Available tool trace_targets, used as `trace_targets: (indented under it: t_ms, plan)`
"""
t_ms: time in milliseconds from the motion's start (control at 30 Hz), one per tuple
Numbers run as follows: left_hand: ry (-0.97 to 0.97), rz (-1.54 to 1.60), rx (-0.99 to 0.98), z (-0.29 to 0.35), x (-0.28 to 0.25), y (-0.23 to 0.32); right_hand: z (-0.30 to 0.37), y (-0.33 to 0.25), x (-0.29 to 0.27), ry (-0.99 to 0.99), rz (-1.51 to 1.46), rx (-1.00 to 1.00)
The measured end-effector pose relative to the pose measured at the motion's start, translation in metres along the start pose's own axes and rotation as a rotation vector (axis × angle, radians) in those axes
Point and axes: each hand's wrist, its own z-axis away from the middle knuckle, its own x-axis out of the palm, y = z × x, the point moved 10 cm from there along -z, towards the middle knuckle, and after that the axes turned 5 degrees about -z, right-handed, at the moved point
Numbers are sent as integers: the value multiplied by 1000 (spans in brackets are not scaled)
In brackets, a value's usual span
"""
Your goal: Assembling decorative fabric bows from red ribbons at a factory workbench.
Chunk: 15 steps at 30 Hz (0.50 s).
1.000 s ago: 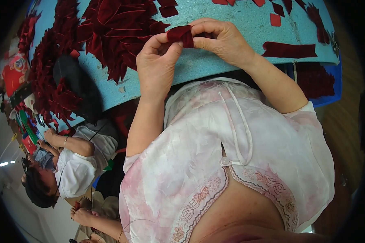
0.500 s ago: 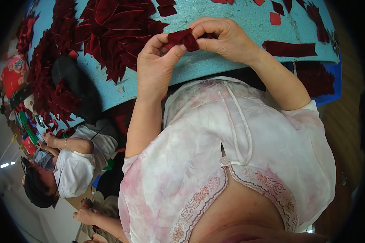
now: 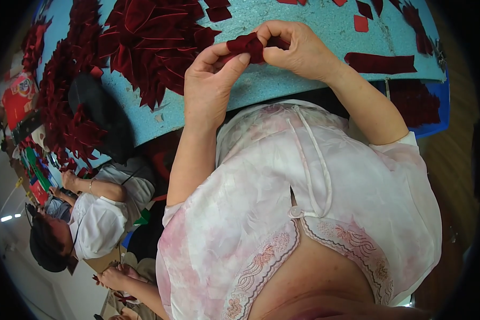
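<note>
Above the near edge of the light blue table, a dark red velvet ribbon point(image 3: 246, 47) is folded over itself between both hands. My left hand point(image 3: 210, 85) pinches its left end, thumb on top and fingers underneath. On the other side, my right hand point(image 3: 304, 53) grips the ribbon between thumb and curled fingers, with some of the velvet showing inside that grip. The folded part at the middle looks like a small bow or knot. A flat velvet strip point(image 3: 380, 63) lies on the table right of my right hand.
A big heap of dark red velvet bows point(image 3: 149, 42) covers the table at left, beside a black rounded object point(image 3: 98, 117). Small red squares point(image 3: 361, 23) lie at the far side. A blue bin point(image 3: 434, 129) holds velvet at right. Co-workers point(image 3: 98, 224) sit at left.
Both hands have moved slightly right with the ribbon. My right fingers have curled further round it, and the fold looks tighter. At lower left, a co-worker's hands have shifted.
</note>
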Motion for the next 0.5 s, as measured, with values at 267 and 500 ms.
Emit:
trace_targets:
  t_ms: [267,500]
  plan:
    - [1,8,-28,0,0,-2,-3,-4,-2,-39,56,5]
    - [-7,33,-62,-4,-2,-6,4,-3,-5,52,-140,5]
